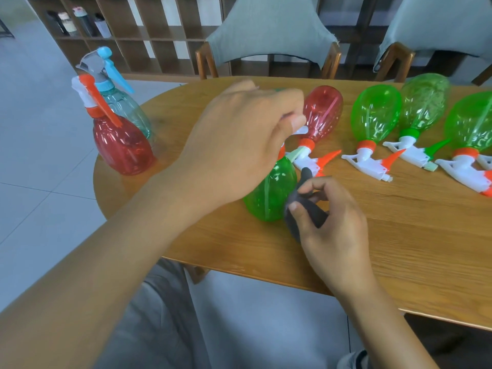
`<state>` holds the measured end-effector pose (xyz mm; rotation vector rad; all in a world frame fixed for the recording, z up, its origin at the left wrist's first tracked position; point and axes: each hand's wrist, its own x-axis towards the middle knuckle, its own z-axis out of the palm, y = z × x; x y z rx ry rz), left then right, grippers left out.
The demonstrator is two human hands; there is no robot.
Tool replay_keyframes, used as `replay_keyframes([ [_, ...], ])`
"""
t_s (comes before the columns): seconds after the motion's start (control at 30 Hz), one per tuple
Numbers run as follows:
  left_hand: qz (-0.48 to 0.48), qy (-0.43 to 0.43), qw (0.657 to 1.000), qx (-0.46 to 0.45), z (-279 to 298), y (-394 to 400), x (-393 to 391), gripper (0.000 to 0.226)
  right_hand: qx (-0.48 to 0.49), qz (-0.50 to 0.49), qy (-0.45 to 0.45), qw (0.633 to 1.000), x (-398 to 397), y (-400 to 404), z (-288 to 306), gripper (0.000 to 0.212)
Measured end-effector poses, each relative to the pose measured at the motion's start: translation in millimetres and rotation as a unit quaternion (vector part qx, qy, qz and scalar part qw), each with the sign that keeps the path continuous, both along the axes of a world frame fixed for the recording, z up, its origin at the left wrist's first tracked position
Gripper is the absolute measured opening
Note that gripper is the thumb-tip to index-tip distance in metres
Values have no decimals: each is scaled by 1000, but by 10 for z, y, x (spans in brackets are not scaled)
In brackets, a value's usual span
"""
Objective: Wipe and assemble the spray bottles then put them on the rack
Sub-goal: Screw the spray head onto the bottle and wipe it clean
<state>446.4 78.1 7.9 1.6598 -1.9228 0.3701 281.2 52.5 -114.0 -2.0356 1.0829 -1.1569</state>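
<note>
A green spray bottle (271, 190) stands on the wooden table (399, 235) in front of me. My left hand (239, 145) reaches over its top and grips the spray head, which is mostly hidden under the fingers. My right hand (327, 219) holds a dark grey cloth (303, 209) against the bottle's right side. A red bottle (322, 113) with a white and orange sprayer lies just behind. Three green bottles (375, 115) (423, 102) (471, 123) lie in a row to the right.
Two upright assembled bottles, one red (122, 145) and one pale blue (125, 107), stand at the table's left end. Two chairs (269, 30) with grey covers stand behind the table. A brown open shelf rack (149, 41) lines the back wall.
</note>
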Motion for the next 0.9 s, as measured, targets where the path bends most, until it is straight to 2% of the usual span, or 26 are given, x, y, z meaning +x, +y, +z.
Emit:
replay_keyframes([
  [0.2, 74, 76, 994, -34, -71, -143, -125, 49, 15, -1, 102, 995, -95, -31, -58, 31],
  [0.27, 72, 87, 992, -52, -116, -187, -129, 49, 25, -5, 81, 996, -113, -49, -36, 32],
  [0.37, 66, 104, 991, -55, -116, -188, -118, 42, 20, -27, 2, 999, -93, -80, 22, 28],
  [0.53, 19, 116, 993, -4, -72, -132, -76, 18, -38, -27, -69, 997, 11, -112, 161, 14],
  [0.63, 1, 120, 993, 17, -49, -140, -74, 27, -71, -21, -87, 993, 72, -108, 213, 13],
  [0.9, -3, 120, 993, 20, -62, -161, -61, 31, -267, -46, -52, 961, 78, -22, 91, 11],
])
